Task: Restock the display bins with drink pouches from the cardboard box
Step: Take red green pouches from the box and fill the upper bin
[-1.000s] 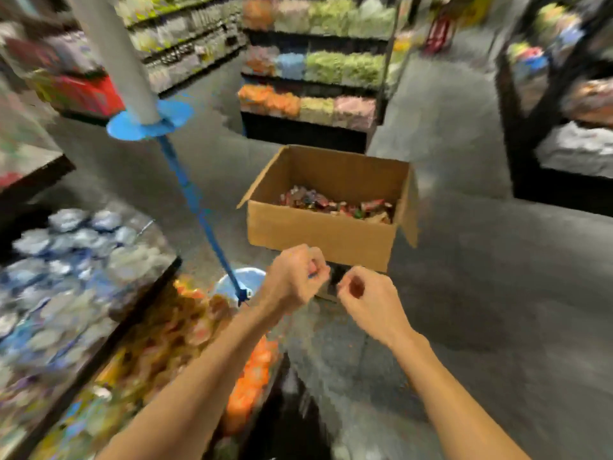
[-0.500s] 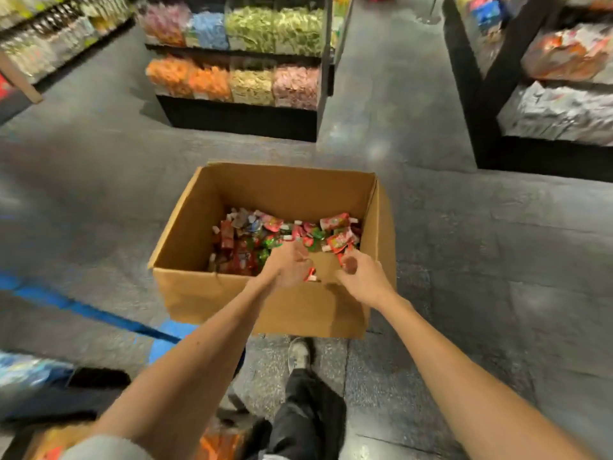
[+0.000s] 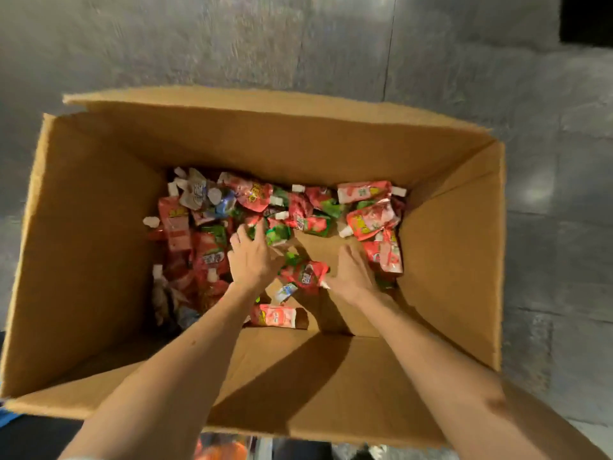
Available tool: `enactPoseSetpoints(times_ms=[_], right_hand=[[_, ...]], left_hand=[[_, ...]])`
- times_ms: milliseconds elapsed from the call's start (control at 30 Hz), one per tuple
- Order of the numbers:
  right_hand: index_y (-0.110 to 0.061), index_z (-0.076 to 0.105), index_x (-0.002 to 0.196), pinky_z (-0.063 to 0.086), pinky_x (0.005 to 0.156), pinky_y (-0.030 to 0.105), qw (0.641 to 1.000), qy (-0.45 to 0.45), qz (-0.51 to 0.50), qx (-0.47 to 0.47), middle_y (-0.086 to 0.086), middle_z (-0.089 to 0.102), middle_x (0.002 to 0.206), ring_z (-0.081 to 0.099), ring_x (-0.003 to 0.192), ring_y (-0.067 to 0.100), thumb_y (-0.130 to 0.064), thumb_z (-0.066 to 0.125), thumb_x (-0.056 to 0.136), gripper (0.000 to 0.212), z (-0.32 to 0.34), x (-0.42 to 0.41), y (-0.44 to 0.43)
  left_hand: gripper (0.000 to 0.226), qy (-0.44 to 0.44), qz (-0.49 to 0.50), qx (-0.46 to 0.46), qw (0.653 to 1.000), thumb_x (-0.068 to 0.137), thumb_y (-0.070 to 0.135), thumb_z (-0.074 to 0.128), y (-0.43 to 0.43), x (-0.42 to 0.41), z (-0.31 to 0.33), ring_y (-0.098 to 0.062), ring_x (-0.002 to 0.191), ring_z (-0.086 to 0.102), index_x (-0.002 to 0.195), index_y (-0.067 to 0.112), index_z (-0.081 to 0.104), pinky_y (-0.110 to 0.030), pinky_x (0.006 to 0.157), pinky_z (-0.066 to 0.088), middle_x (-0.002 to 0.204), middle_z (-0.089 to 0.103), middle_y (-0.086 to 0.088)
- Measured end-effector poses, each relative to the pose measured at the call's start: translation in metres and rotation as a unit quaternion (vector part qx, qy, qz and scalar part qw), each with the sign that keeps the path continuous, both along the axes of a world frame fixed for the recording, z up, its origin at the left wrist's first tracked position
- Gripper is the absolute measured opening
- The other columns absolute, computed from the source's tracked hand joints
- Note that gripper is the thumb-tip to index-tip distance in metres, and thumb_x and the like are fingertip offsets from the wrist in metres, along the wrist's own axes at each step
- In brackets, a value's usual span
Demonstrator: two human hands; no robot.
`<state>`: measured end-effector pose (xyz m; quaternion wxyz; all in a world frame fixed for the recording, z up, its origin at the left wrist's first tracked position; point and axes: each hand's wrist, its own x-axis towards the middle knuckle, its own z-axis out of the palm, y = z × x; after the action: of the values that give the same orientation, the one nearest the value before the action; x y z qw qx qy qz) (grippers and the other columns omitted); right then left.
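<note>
Cardboard box (image 3: 99, 260) stands on the grey floor (image 3: 298, 44), pouches (image 3: 175, 227) heaped inside; left hand (image 3: 252, 257) lies spread over them, grip open; a red pouch (image 3: 305, 272) lies just beside the right hand (image 3: 351, 273), which is flat, grip open.

cardboard box (image 3: 96, 267): brown corrugated paperboard; matt, faintly fibrous inner walls; top edges rough and slightly frayed.
drink pouches (image 3: 370, 220): thin flexible film, probably foil-laminated plastic (view is blurred); glossy, crinkled, printed in red, pink and green, with small highlights.
caps (image 3: 399, 191): white hard plastic; smooth, dull finish.
floor (image 3: 547, 267): grey hard slabs with thin joints; smooth, low sheen, soft patches of reflected light.
</note>
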<state>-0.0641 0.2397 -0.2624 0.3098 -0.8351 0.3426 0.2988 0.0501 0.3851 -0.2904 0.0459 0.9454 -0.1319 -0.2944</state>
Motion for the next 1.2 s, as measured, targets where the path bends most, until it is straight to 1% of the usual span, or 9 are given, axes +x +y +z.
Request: enactPoseSetpoints(times_ms=[200, 400, 500, 567, 667, 767, 1000, 1133, 1200], right_hand=[[-0.020, -0.007, 0.157, 0.010, 0.121, 0.057, 0.987, -0.033, 0.147, -0.061, 0.012, -0.015, 0.164, -0.011, 0.152, 0.031, -0.053, 0.080, 0.073, 0.126, -0.054, 0.043, 0.005], [-0.008, -0.034, 0.146, 0.001, 0.117, 0.062, 0.970, 0.040, 0.208, -0.118, 0.027, -0.025, 0.158, -0.017, 0.148, 0.042, -0.079, 0.072, 0.059, 0.154, -0.072, 0.044, 0.036], [-0.005, -0.028, 0.148, 0.018, 0.116, 0.060, 0.968, 0.036, 0.197, -0.148, 0.026, 0.004, 0.161, 0.009, 0.149, 0.041, -0.071, 0.078, 0.062, 0.151, -0.075, 0.035, 0.046], [-0.003, -0.018, 0.151, 0.032, 0.109, 0.051, 0.971, 0.028, 0.170, -0.166, 0.020, 0.028, 0.153, 0.032, 0.140, 0.034, -0.063, 0.081, 0.065, 0.144, -0.075, 0.030, 0.048], [-0.003, -0.003, 0.154, 0.036, 0.105, 0.041, 0.982, 0.028, 0.126, -0.135, 0.012, 0.036, 0.144, 0.038, 0.130, 0.027, -0.058, 0.080, 0.070, 0.131, -0.076, 0.029, 0.044], [-0.004, 0.019, 0.147, 0.033, 0.107, 0.037, 0.989, 0.009, 0.106, -0.104, 0.013, 0.043, 0.142, 0.039, 0.129, 0.027, -0.055, 0.077, 0.075, 0.106, -0.081, 0.030, 0.034], [-0.010, 0.033, 0.132, 0.037, 0.105, 0.036, 0.998, 0.036, -0.004, 0.049, 0.010, 0.048, 0.135, 0.041, 0.129, 0.027, -0.033, 0.086, 0.071, 0.085, -0.068, 0.034, 0.007], [-0.016, 0.033, 0.131, 0.050, 0.093, 0.038, 0.978, 0.103, -0.107, 0.143, 0.000, 0.046, 0.115, 0.054, 0.115, 0.026, -0.018, 0.087, 0.067, 0.083, -0.046, 0.025, 0.000], [-0.016, 0.027, 0.142, 0.048, 0.100, 0.041, 0.964, 0.132, -0.149, 0.176, 0.005, 0.045, 0.132, 0.051, 0.121, 0.028, -0.019, 0.086, 0.064, 0.098, -0.033, 0.020, -0.001]], left_hand=[[0.125, 0.042, -0.166, 0.073, 0.983, 0.068, 0.057, 0.081, -0.002, 0.034, -0.040, -0.041, 0.138, 0.025, 0.154, 0.044, -0.009, -0.055, 0.099, 0.045, 0.156, 0.007, -0.021], [0.103, -0.022, -0.211, 0.077, 0.974, 0.080, 0.050, 0.075, 0.012, 0.036, -0.056, -0.039, 0.135, 0.025, 0.156, 0.031, 0.008, -0.050, 0.092, 0.053, 0.148, 0.027, -0.014], [0.091, -0.094, -0.249, 0.052, 0.962, 0.066, 0.034, 0.089, 0.026, 0.032, -0.062, -0.032, 0.108, 0.038, 0.141, 0.015, 0.041, -0.044, 0.062, 0.057, 0.120, 0.044, -0.009], [0.085, -0.110, -0.273, 0.053, 0.954, 0.058, 0.036, 0.093, 0.028, 0.027, -0.062, -0.031, 0.100, 0.042, 0.126, 0.013, 0.048, -0.044, 0.058, 0.054, 0.111, 0.044, -0.009], [0.077, -0.087, -0.290, 0.079, 0.950, 0.056, 0.030, 0.092, 0.024, 0.024, -0.060, -0.034, 0.108, 0.049, 0.116, 0.014, 0.046, -0.046, 0.060, 0.054, 0.125, 0.052, -0.012], [0.083, -0.093, -0.330, 0.100, 0.934, 0.060, 0.028, 0.087, 0.025, 0.028, -0.063, -0.038, 0.109, 0.057, 0.128, 0.017, 0.042, -0.042, 0.055, 0.054, 0.134, 0.057, -0.014], [0.084, -0.058, -0.346, 0.107, 0.930, 0.089, 0.022, 0.067, 0.014, 0.025, -0.052, -0.047, 0.136, 0.032, 0.156, 0.025, 0.016, -0.053, 0.087, 0.052, 0.152, 0.031, -0.021], [0.083, 0.002, -0.338, 0.095, 0.936, 0.071, 0.023, 0.088, 0.017, 0.021, -0.025, -0.052, 0.124, 0.046, 0.144, 0.016, 0.049, -0.058, 0.078, 0.056, 0.140, 0.049, -0.025], [0.076, 0.025, -0.326, 0.035, 0.945, 0.085, 0.018, 0.075, 0.023, 0.018, -0.013, -0.051, 0.137, 0.032, 0.151, 0.016, 0.037, -0.060, 0.100, 0.046, 0.151, 0.037, -0.023]])
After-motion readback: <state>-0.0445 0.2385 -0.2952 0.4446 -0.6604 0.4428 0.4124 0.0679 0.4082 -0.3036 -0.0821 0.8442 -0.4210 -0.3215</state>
